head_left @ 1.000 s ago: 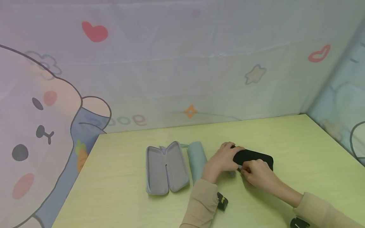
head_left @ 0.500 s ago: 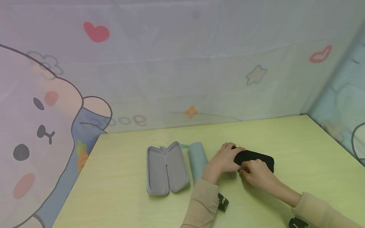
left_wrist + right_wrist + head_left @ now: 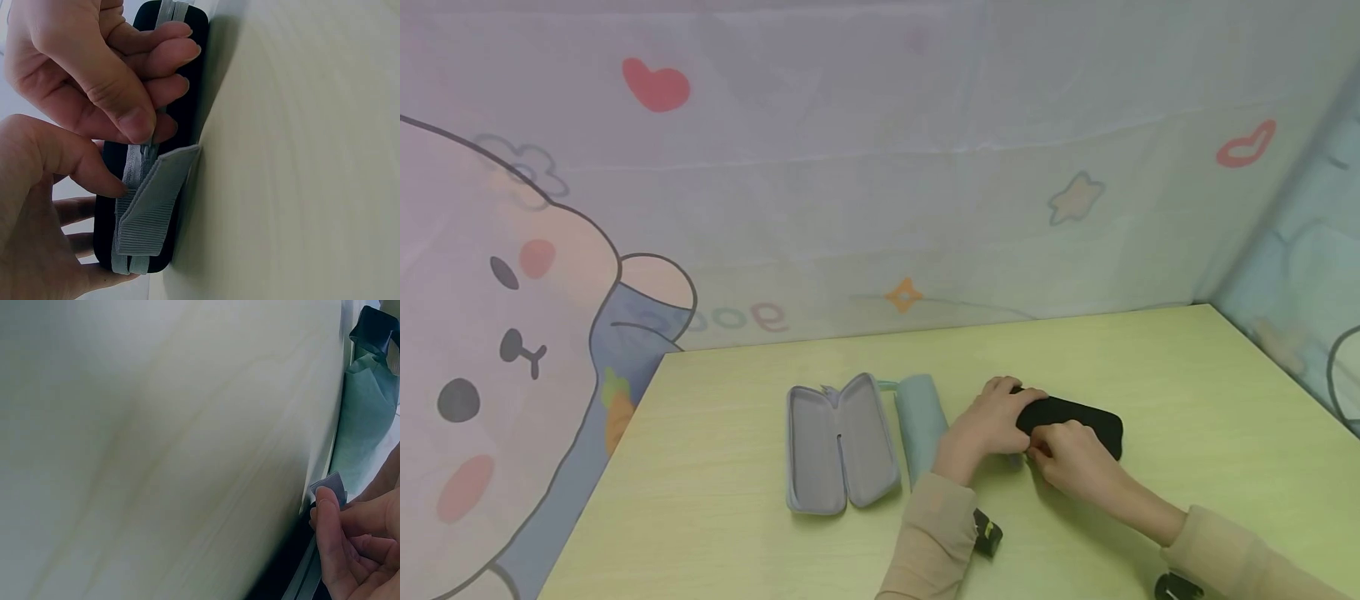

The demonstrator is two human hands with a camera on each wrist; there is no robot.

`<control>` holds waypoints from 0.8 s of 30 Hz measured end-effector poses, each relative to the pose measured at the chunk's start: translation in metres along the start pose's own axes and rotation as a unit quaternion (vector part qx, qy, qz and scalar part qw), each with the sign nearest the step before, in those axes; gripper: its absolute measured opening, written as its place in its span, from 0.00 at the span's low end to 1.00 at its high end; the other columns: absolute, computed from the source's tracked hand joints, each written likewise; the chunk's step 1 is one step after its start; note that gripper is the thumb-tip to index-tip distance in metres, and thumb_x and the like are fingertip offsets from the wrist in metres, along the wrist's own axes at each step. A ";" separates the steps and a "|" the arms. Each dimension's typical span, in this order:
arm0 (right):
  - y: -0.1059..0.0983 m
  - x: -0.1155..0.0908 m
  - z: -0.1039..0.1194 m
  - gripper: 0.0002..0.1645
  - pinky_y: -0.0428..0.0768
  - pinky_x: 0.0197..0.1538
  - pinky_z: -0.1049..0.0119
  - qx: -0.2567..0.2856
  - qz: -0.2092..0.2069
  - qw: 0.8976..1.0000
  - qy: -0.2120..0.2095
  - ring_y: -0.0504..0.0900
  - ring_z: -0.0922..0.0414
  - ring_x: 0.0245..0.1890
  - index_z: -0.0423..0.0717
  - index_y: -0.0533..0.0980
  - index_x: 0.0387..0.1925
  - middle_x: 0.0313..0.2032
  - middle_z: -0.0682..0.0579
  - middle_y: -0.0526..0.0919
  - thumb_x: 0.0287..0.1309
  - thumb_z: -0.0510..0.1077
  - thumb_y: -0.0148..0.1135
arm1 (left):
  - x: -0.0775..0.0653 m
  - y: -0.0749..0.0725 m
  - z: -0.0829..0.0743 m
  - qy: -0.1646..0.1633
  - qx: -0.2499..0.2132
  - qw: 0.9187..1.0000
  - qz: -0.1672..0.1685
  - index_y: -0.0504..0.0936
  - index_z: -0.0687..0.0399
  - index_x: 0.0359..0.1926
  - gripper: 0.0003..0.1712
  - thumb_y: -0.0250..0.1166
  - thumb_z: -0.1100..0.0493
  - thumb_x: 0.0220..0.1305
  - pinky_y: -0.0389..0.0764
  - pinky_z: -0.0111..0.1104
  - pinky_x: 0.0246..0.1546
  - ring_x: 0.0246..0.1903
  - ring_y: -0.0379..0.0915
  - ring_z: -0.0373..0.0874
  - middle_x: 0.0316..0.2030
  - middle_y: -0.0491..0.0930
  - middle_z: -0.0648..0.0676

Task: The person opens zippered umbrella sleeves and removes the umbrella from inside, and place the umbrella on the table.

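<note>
A black zip case [image 3: 1078, 415] with a grey zipper lies on the table. My left hand [image 3: 991, 421] grips its left end. In the left wrist view my left thumb [image 3: 94, 175] presses beside the zipper, with the other fingers behind the case. My right hand [image 3: 1078, 458] pinches the zipper pull [image 3: 147, 149] between thumb and fingertips, close to the left thumb. A grey ribbed fabric tab [image 3: 153, 206] sticks out at that end, and it also shows past the right fingertips in the right wrist view. The pull itself is mostly hidden by the fingers.
Left of the hands, a grey case [image 3: 838, 450] lies unfolded with its inside up. Against its right side rests a teal pouch [image 3: 921, 417], partly behind the left forearm. The pale wooden table [image 3: 700, 500] ends at a printed curtain [image 3: 880, 208].
My right hand has slid slightly left along the case's front edge, toward the left hand. The left hand keeps its grip in place. The whole head view has shifted a little.
</note>
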State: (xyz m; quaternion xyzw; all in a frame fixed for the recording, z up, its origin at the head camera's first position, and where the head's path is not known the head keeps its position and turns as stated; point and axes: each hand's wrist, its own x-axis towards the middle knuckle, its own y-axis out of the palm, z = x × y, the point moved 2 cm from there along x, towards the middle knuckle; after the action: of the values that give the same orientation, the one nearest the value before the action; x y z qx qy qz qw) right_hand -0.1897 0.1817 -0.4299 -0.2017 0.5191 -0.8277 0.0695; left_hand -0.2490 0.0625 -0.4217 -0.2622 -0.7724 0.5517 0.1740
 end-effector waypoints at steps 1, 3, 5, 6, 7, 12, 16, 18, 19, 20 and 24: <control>0.000 0.000 0.000 0.15 0.60 0.20 0.74 0.000 -0.001 1.000 -0.001 0.60 0.70 0.13 0.49 0.73 0.16 0.10 0.62 0.66 0.53 0.32 0.63 | 0.000 0.000 0.000 0.000 0.001 1.000 0.000 0.66 0.27 0.67 0.36 0.62 0.55 0.57 0.68 0.38 0.64 0.71 0.53 0.45 0.69 0.62 0.48; 0.000 0.001 0.001 0.17 0.59 0.20 0.74 -0.002 -0.002 1.000 -0.001 0.58 0.69 0.13 0.50 0.70 0.14 0.10 0.61 0.64 0.52 0.32 0.62 | 0.000 0.000 0.000 0.001 0.001 1.000 -0.001 0.66 0.28 0.67 0.36 0.61 0.56 0.57 0.68 0.38 0.64 0.71 0.53 0.45 0.69 0.62 0.48; 0.001 0.002 0.001 0.20 0.58 0.20 0.75 -0.005 -0.004 1.000 0.000 0.57 0.69 0.13 0.51 0.68 0.13 0.10 0.61 0.62 0.52 0.32 0.62 | -0.001 0.000 0.000 0.002 0.002 1.000 -0.001 0.66 0.28 0.67 0.36 0.61 0.56 0.57 0.68 0.38 0.64 0.71 0.53 0.45 0.69 0.62 0.48; 0.001 0.002 0.002 0.20 0.58 0.20 0.75 -0.007 -0.005 1.000 0.001 0.57 0.69 0.13 0.51 0.67 0.13 0.11 0.61 0.61 0.52 0.32 0.62 | -0.001 0.000 0.000 0.003 0.001 1.000 -0.001 0.66 0.28 0.67 0.36 0.61 0.56 0.58 0.68 0.38 0.64 0.71 0.53 0.45 0.69 0.62 0.48; 0.001 0.002 0.002 0.21 0.57 0.20 0.75 -0.009 -0.006 1.000 0.000 0.57 0.69 0.13 0.51 0.67 0.12 0.10 0.62 0.61 0.52 0.32 0.62 | -0.001 0.000 0.000 0.003 0.001 1.000 -0.001 0.66 0.28 0.67 0.36 0.61 0.57 0.58 0.68 0.37 0.64 0.71 0.53 0.45 0.69 0.62 0.48; 0.003 0.004 0.002 0.23 0.56 0.20 0.75 -0.020 -0.016 1.000 -0.002 0.55 0.68 0.14 0.51 0.64 0.11 0.11 0.62 0.57 0.51 0.31 0.63 | -0.001 -0.002 0.000 0.004 0.002 1.000 0.002 0.65 0.29 0.68 0.36 0.60 0.57 0.59 0.68 0.37 0.65 0.71 0.53 0.45 0.69 0.62 0.48; 0.004 0.004 0.002 0.24 0.55 0.20 0.75 -0.022 -0.017 1.000 -0.002 0.54 0.68 0.14 0.51 0.62 0.11 0.11 0.62 0.55 0.50 0.30 0.61 | -0.002 -0.002 -0.001 0.005 0.002 1.000 0.006 0.66 0.29 0.68 0.36 0.60 0.57 0.59 0.67 0.36 0.65 0.71 0.53 0.45 0.69 0.62 0.49; 0.005 0.005 0.002 0.24 0.54 0.20 0.75 -0.022 -0.016 1.000 -0.003 0.53 0.68 0.14 0.51 0.62 0.11 0.11 0.62 0.55 0.50 0.30 0.61 | -0.002 -0.003 -0.001 0.007 0.001 1.000 0.008 0.65 0.29 0.68 0.36 0.59 0.58 0.58 0.67 0.36 0.65 0.71 0.53 0.45 0.68 0.62 0.49; 0.005 0.005 0.002 0.24 0.54 0.20 0.75 -0.023 -0.017 1.000 -0.003 0.53 0.68 0.14 0.51 0.61 0.11 0.11 0.62 0.55 0.50 0.30 0.61 | -0.001 -0.002 -0.001 0.007 0.001 1.000 0.009 0.65 0.29 0.68 0.36 0.59 0.58 0.58 0.67 0.36 0.65 0.71 0.53 0.45 0.68 0.62 0.49; 0.005 0.005 0.002 0.24 0.54 0.20 0.75 -0.022 -0.017 1.000 -0.003 0.53 0.68 0.14 0.51 0.61 0.11 0.11 0.62 0.55 0.50 0.30 0.61 | -0.001 -0.002 -0.001 0.007 0.000 1.000 0.009 0.65 0.29 0.68 0.36 0.59 0.59 0.58 0.67 0.36 0.65 0.71 0.53 0.45 0.69 0.62 0.49; 0.006 0.006 0.003 0.24 0.53 0.20 0.75 -0.019 -0.016 1.000 -0.005 0.52 0.68 0.14 0.51 0.61 0.11 0.11 0.62 0.54 0.51 0.29 0.60 | -0.001 -0.003 0.001 0.009 -0.004 1.000 0.009 0.65 0.30 0.68 0.37 0.59 0.60 0.58 0.67 0.36 0.65 0.71 0.53 0.46 0.69 0.62 0.50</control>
State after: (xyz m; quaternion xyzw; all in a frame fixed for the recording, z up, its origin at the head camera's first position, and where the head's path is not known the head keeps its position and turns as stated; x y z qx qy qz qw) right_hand -0.1945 0.1746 -0.4325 -0.2152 0.5314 -0.8175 0.0551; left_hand -0.2490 0.0607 -0.4194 -0.2748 -0.7704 0.5483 0.1745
